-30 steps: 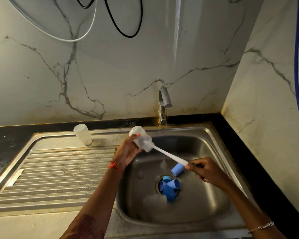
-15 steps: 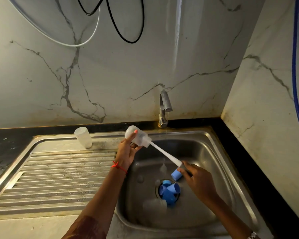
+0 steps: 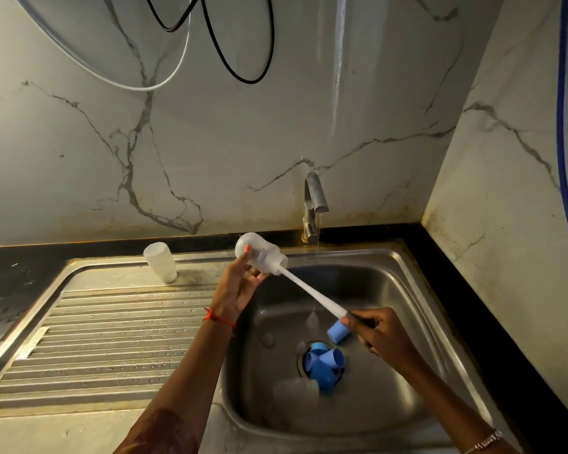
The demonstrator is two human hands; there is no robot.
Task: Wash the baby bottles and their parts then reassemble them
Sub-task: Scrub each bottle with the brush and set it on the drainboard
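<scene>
A translucent baby bottle [image 3: 261, 257] is held tilted above the back left corner of the sink [image 3: 391, 306], with its mouth pointing down and to the right. The left hand [image 3: 240, 290] grips it from below, fingers curled round its body. A white bottle brush [image 3: 312, 294] runs into the mouth, and the right hand [image 3: 377, 332] pinches the far end of the handle over the basin. The bottle looks like light, thin plastic and is probably slick when wet, so a full wrap round the middle seems a safer hold than the neck. Blue caps [image 3: 323, 365] are piled on the drain, with a single blue cap [image 3: 337, 332] just beside the right hand. A clear bottle [image 3: 295, 393] lies in the basin. An upturned bottle [image 3: 160, 262] stands on the ribbed drainboard [image 3: 112, 322]. The tap [image 3: 313, 204] runs a thin stream.
</scene>
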